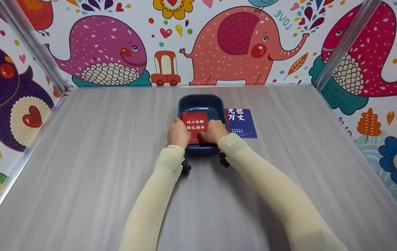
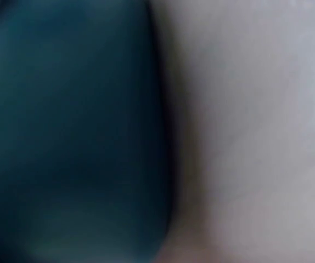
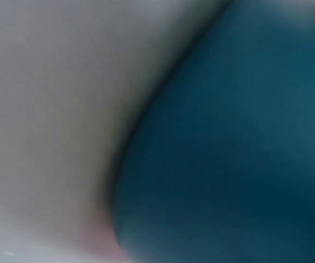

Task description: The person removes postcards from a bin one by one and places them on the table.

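A dark blue plastic box [image 1: 203,150] with rounded corners stands near the back of the table. Inside it lies a red booklet [image 1: 195,120] with white Chinese characters. My left hand [image 1: 178,133] grips the box's left wall, close to the booklet's left edge. On the opposite side my right hand [image 1: 215,131] grips the right wall, its thumb reaching in over the booklet's right edge. Both wrist views are blurred and filled by the box's outer wall [image 2: 75,120] and the same blue surface [image 3: 229,153]. Fingers outside the walls are mostly hidden.
A blue booklet [image 1: 242,125] with white characters lies on the table just right of the box, partly covered by it. Grey wood-grain tabletop [image 1: 90,157] spreads around. Behind and beside it stand panels with cartoon animals [image 1: 236,45] and metal posts [image 1: 344,45].
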Motion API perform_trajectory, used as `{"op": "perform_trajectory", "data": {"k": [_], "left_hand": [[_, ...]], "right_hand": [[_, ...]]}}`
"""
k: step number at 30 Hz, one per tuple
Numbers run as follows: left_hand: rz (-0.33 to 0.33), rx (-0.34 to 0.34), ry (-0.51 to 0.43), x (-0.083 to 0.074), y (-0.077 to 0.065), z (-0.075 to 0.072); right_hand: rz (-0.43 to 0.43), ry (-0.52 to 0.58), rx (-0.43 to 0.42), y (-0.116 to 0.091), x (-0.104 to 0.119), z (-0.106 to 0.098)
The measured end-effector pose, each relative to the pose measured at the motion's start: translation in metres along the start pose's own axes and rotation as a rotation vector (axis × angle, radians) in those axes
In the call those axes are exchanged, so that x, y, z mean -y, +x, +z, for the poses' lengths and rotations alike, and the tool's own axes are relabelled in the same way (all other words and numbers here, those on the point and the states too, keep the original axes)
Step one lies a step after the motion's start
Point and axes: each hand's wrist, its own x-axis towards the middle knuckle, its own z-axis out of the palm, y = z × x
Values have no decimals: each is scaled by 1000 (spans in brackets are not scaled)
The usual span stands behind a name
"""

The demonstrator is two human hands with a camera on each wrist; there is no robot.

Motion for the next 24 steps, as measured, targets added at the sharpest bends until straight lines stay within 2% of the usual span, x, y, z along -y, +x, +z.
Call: {"op": "perform_trajectory", "data": {"k": [17, 24], "left_hand": [[-18, 9, 6, 0, 1, 2], [-4, 6, 3, 1, 1, 1]], "right_hand": [[4, 24, 9, 4, -2, 2], [11, 47, 12, 4, -1, 2]]}}
